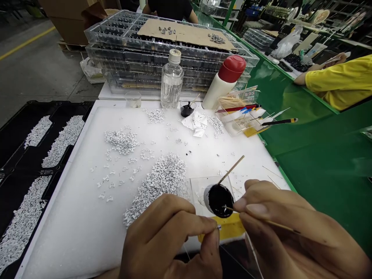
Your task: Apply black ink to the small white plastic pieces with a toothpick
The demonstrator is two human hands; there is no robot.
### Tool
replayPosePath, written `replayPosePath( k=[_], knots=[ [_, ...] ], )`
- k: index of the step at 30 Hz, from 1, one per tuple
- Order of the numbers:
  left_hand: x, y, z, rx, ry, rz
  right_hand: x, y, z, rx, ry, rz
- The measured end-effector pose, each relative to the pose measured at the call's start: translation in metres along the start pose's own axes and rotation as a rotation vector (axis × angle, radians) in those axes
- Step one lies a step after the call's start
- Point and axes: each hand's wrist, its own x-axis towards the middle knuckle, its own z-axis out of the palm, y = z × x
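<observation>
My left hand [174, 236] is closed, thumb and forefinger pinching a tiny part [219, 227] of which only a pale, shiny end shows. In my right hand [279, 224] a thin wooden stick [276, 224] lies between thumb and fingers, its tip over the mouth of a small cup of black paint [218, 200]. The cup leans on a clear plastic block, with another wooden stick [231, 169] standing in it. Yellow tape [231, 228] runs below the cup. To the left spreads a large heap of small white-and-black parts [162, 176].
Smaller piles of parts [121, 140] dot the white table. Behind stand a clear bottle [172, 83], a red-capped flask [224, 81], a stick holder [241, 116] and stacked trays [139, 58]. Black trays of parts [26, 217] are at left. A yellow-sleeved person [340, 79] sits at right.
</observation>
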Motion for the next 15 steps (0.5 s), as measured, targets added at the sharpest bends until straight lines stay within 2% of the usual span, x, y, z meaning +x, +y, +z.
replayPosePath(
  k=[2,4,8,10,12,15],
  knots=[
    [0.001,0.001,0.000,0.004,0.027,-0.023,0.003,-0.001,0.000,0.004,0.028,0.020],
    [0.003,0.002,0.001,-0.011,0.002,-0.038,0.006,-0.002,0.000,0.012,0.044,0.025],
    [0.012,0.006,0.010,0.002,0.102,-0.063,0.006,0.000,0.000,0.022,0.005,0.014],
    [0.018,0.008,0.015,0.011,0.131,-0.063,0.000,0.000,0.001,0.031,-0.004,0.017],
    [0.022,0.009,0.018,0.016,0.133,-0.055,-0.009,0.000,0.001,0.055,0.044,0.036],
    [0.021,0.008,0.015,0.020,0.128,-0.048,-0.023,-0.001,-0.001,0.078,0.069,0.106]
  ],
)
